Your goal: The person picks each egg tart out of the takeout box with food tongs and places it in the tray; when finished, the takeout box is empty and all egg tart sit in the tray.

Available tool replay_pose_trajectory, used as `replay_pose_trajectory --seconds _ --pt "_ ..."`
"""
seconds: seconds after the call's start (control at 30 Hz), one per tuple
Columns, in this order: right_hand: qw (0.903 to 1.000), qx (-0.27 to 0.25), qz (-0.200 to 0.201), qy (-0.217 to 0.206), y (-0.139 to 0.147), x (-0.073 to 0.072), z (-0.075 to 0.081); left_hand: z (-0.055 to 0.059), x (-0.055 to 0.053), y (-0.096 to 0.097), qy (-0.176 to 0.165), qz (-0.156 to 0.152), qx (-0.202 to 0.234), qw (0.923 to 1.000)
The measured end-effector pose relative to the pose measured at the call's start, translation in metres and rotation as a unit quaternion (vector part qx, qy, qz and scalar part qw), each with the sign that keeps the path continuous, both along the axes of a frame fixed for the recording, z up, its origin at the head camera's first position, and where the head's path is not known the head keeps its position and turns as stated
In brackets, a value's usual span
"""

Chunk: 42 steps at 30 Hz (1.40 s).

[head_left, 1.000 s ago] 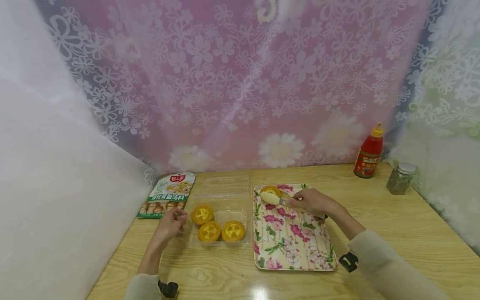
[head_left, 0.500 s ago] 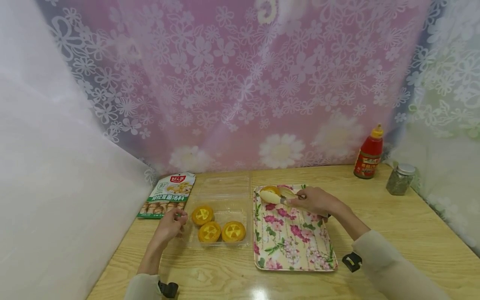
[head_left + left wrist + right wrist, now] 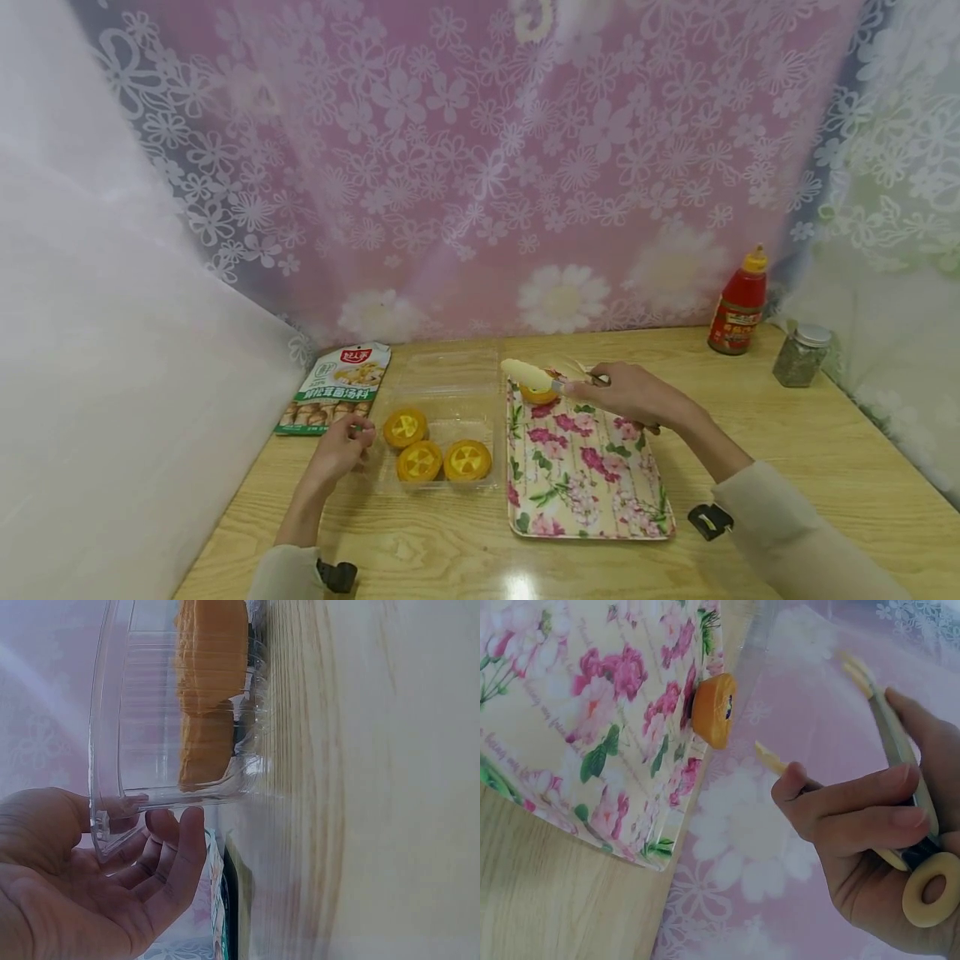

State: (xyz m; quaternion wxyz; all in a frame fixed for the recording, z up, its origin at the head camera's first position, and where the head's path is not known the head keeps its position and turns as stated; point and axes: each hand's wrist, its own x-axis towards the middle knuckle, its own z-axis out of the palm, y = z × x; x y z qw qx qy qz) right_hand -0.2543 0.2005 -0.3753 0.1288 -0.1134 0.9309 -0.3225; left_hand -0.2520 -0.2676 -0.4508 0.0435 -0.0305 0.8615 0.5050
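My left hand point(image 3: 341, 450) pinches the left edge of a clear plastic clamshell box point(image 3: 459, 429) between thumb and fingers. Inside that box sit three egg tarts point(image 3: 467, 460); orange sides of two show through its wall in the left wrist view. My right hand point(image 3: 637, 396) grips cream-tipped food tongs point(image 3: 527, 374), whose arms stand spread apart. Below the tongs, another egg tart point(image 3: 714, 712) rests on the flowered tray point(image 3: 585, 492), near its far left corner. In the right wrist view the tong tips are apart from this tart.
A soup-seasoning packet point(image 3: 337, 390) lies left of the box, close to my left hand. At the back right stand a red sauce bottle point(image 3: 738, 304) and a spice jar point(image 3: 802, 357). A flowered curtain point(image 3: 480, 183) hangs behind the wooden table point(image 3: 420, 542).
The tongs have spread and lifted up off the tart on the tray, which stays there. My right hand has moved up and slightly right; my left hand has kept its place.
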Motion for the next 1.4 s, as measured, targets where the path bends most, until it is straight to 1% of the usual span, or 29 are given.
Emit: replay_pose_trajectory --seconds 0.13,0.27,0.33,0.4,0.5,0.57,0.67,0.73,0.83,0.97,1.07,1.2,1.3,1.4 --pt "0.9992 -0.019 -0.007 -0.033 -0.006 0.004 0.005 0.0 -0.001 0.0 0.0 0.001 0.003 1.0" --pt "0.9984 -0.023 0.013 -0.05 -0.014 0.008 0.012 0.0 -0.002 0.0 0.0 0.005 0.004 1.0" --pt "0.9978 -0.029 0.032 -0.051 -0.017 0.008 0.013 -0.001 -0.002 -0.001 -0.001 0.005 0.003 1.0" --pt "0.9966 -0.038 0.056 -0.046 -0.019 0.007 0.012 -0.002 -0.002 -0.002 -0.002 0.005 0.002 1.0" --pt "0.9933 -0.044 0.103 -0.026 -0.022 0.006 0.01 -0.001 -0.002 -0.002 -0.005 0.005 0.001 1.0" --pt "0.9901 -0.032 0.136 0.003 -0.023 0.005 0.011 -0.001 -0.003 -0.001 -0.005 0.006 0.004 1.0" --pt "0.9856 -0.018 0.164 0.035 -0.027 0.004 0.014 0.0 -0.005 0.0 -0.006 0.002 0.002 1.0" --pt "0.9842 -0.006 0.17 0.051 -0.03 0.003 0.015 -0.001 -0.004 0.0 -0.008 0.001 0.001 1.0" --pt "0.984 -0.008 0.172 0.047 -0.037 0.002 0.017 -0.001 -0.003 0.0 -0.012 0.002 -0.002 0.9999" --pt "0.9814 -0.005 0.187 0.045 -0.046 0.001 0.021 -0.001 -0.003 -0.001 -0.004 0.005 -0.001 1.0" --pt "0.9792 0.004 0.199 0.041 -0.05 0.0 0.023 0.0 -0.004 -0.001 0.001 0.003 -0.004 1.0" --pt "0.9774 0.019 0.207 0.037 -0.058 0.002 0.024 0.0 -0.003 -0.002 -0.005 0.002 -0.005 1.0" --pt "0.9769 0.043 0.206 0.04 -0.064 0.004 0.025 0.0 -0.003 -0.002 -0.008 0.001 -0.002 1.0" --pt "0.9744 0.078 0.204 0.055 -0.071 0.007 0.026 -0.001 -0.001 -0.002 -0.007 0.0 0.002 1.0"
